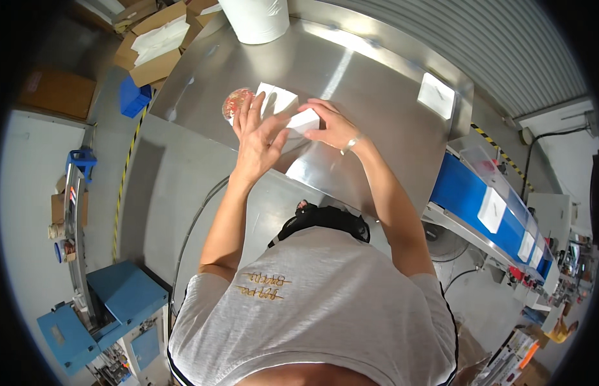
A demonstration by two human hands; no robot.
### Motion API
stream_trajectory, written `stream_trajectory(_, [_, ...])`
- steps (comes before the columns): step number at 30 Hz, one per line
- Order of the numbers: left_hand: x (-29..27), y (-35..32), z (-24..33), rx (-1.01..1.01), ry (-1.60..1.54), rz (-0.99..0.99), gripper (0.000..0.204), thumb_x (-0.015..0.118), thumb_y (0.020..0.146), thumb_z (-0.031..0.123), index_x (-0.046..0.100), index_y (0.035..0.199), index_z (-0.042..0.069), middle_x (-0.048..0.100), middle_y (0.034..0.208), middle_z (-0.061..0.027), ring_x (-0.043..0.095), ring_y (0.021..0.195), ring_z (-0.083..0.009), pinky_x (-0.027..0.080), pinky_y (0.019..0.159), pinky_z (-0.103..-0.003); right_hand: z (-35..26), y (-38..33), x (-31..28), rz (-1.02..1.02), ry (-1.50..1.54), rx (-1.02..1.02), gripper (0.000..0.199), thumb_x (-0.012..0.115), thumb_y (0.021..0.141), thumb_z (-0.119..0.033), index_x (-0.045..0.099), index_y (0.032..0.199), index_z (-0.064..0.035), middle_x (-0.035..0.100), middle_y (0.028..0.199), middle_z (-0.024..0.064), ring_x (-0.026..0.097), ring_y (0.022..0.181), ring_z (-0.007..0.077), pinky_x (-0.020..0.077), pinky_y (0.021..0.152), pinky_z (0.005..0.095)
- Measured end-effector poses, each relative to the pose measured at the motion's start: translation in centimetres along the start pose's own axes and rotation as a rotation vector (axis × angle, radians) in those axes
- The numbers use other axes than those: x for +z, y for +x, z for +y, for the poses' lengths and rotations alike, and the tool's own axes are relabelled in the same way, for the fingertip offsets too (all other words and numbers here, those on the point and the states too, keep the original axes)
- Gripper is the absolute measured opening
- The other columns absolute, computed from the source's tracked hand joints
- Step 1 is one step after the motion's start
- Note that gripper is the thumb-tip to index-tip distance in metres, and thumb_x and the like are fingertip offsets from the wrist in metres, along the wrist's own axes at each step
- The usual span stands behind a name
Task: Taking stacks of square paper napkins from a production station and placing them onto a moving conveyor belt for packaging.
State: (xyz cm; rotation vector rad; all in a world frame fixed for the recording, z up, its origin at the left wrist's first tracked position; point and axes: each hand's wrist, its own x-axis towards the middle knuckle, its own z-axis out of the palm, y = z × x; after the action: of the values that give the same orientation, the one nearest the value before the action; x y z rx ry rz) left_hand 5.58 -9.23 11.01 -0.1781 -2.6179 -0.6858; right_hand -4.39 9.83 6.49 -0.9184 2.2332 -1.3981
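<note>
Two hands folding a white carton on a steel worktop

The left hand [255,138] lies flat with fingers spread over the white carton [281,106], which sits mid-worktop [351,96] just beside a round clear-lidded dish [235,103]; the right hand [331,125] has its fingers clamped on the carton's right end. A loose white sheet [436,95] lies well apart, and a blue conveyor [467,193] carries white packs to the right

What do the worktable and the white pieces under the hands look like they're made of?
Worktable: apparently stainless steel with a brushed finish, showing streaky glare and soft reflections. White pieces: probably thin card or paper, matte with crisp folded edges; the right hand grips one, and the left hand rests on them.
</note>
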Motion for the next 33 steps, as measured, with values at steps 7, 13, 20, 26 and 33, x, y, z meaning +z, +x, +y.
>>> stream_trajectory(7, [-1.2, 1.5, -1.0, -0.160, 0.043, 0.004, 0.057, 0.074, 0.072, 0.012, 0.051, 0.123, 0.005, 0.048, 0.131, -0.0135, 0.046, 0.122, -0.0296, 0.038, 0.099, -0.041, 2.2, -5.2, -1.5, 0.198, 0.362, 0.240, 0.037, 0.069, 0.081, -0.031, 0.057, 0.104, -0.0040, 0.063, 0.089, 0.0066, 0.058, 0.080, 0.0164, 0.0460, 0.075, 0.0308])
stream_trajectory(13, [-0.3, 1.6, 2.3, -0.264, -0.090, -0.109, 0.039, 0.069, 0.072, -0.001, 0.059, 0.111, 0.001, 0.057, 0.115, -0.0193, 0.053, 0.111, -0.0315, 0.048, 0.087, -0.037, 8.4, -17.7, -7.5, 0.769, 0.024, 0.485, 0.042, 0.063, 0.085, -0.041, 0.058, 0.090, 0.0007, 0.061, 0.074, 0.0125, 0.053, 0.067, 0.0154, 0.0444, 0.063, 0.0310])
stream_trajectory(20, [5.9, -1.3, 13.9, -0.002, -0.264, -0.185, 0.041, 0.069, 0.074, 0.007, 0.058, 0.113, 0.002, 0.060, 0.098, -0.0165, 0.056, 0.094, -0.0341, 0.046, 0.082, -0.041, 13.3, -35.5, -18.2, 1.123, -0.290, 0.790, 0.042, 0.066, 0.082, -0.043, 0.065, 0.099, -0.0048, 0.066, 0.079, 0.0109, 0.059, 0.070, 0.0170, 0.0478, 0.064, 0.0321])
stream_trajectory(26, [7.9, -3.5, 19.6, 0.075, -0.302, -0.160, 0.046, 0.066, 0.075, 0.004, 0.057, 0.120, 0.010, 0.056, 0.105, -0.0140, 0.052, 0.099, -0.0313, 0.044, 0.086, -0.040, 17.0, -43.3, -23.1, 1.196, -1.042, 1.090, 0.065, 0.063, 0.077, -0.055, 0.056, 0.118, -0.0053, 0.061, 0.108, 0.0207, 0.057, 0.098, 0.0401, 0.0473, 0.083, 0.0455])
stream_trajectory(33, [9.2, -4.7, 19.4, 0.106, -0.282, -0.146, 0.036, 0.064, 0.079, 0.003, 0.066, 0.111, 0.019, 0.051, 0.119, -0.0155, 0.050, 0.103, -0.0309, 0.040, 0.090, -0.041, 10.2, -34.9, -14.8, 1.004, -0.321, 0.352, 0.038, 0.071, 0.080, -0.024, 0.061, 0.111, -0.0046, 0.065, 0.106, 0.0116, 0.062, 0.099, 0.0238, 0.0493, 0.083, 0.0343])
